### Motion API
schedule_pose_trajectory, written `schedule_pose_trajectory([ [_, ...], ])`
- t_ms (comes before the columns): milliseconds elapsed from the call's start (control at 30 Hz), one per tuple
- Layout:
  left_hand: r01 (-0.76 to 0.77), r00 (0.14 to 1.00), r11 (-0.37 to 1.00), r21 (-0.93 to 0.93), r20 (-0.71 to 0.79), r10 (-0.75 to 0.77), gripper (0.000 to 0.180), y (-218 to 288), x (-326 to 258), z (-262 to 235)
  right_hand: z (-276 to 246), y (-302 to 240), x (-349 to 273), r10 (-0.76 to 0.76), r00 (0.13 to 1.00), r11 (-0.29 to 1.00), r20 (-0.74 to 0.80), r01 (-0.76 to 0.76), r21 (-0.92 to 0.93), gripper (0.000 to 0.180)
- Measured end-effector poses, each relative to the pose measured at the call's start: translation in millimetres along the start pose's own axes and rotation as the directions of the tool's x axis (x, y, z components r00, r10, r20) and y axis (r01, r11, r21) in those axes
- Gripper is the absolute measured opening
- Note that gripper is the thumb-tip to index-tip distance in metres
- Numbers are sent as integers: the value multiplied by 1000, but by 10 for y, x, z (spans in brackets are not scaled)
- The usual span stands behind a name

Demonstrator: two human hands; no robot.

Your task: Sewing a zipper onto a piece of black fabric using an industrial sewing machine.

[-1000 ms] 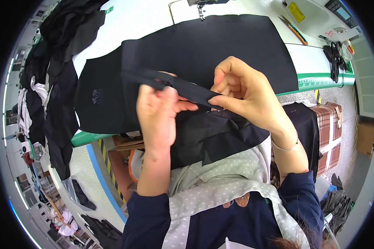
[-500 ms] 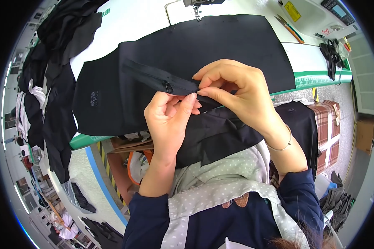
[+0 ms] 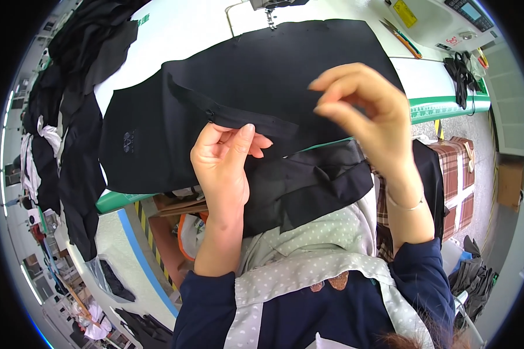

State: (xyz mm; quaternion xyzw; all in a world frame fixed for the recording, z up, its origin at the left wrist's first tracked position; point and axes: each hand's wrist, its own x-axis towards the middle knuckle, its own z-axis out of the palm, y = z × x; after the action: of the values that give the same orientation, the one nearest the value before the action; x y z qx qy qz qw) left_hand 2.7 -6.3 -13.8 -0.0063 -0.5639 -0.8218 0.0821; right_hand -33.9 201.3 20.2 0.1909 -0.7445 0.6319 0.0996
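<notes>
Lifted off the cloth since half a second ago, the right hand now hovers with fingers loosely curled, holding nothing. Left hand pinches the folded black strip on the black fabric panel draped over the white sewing table.

Bright, even overhead light filled the workshop, leaving only soft shadows. Fisheye distortion bent straight edges toward a black rim. The raised right hand showed slight motion blur.
</notes>
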Motion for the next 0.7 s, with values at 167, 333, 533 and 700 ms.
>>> schedule_pose_trajectory([
  [167, 41, 999, 999, 6, -5, -41, 5, 4, -2, 97, 203, -68, 5, -215, 969, 949, 119, 236, -210, 21],
  [333, -24, 998, 993, 115, 52, 18, 13, -36, -67, 19, 334, 3, -56, 59, 996, 997, 73, -62, 42, 20],
  [533, -182, 981, 963, -198, 26, 191, 55, 20, 64, -94, 247, 54, -79, -57, 980, 993, 188, 76, -93, 23],
  [700, -102, 988, 992, 78, -110, 110, 34, 196, 233, -295, 242, 110, 8, -67, 974, 987, 218, 97, -129, 24],
])
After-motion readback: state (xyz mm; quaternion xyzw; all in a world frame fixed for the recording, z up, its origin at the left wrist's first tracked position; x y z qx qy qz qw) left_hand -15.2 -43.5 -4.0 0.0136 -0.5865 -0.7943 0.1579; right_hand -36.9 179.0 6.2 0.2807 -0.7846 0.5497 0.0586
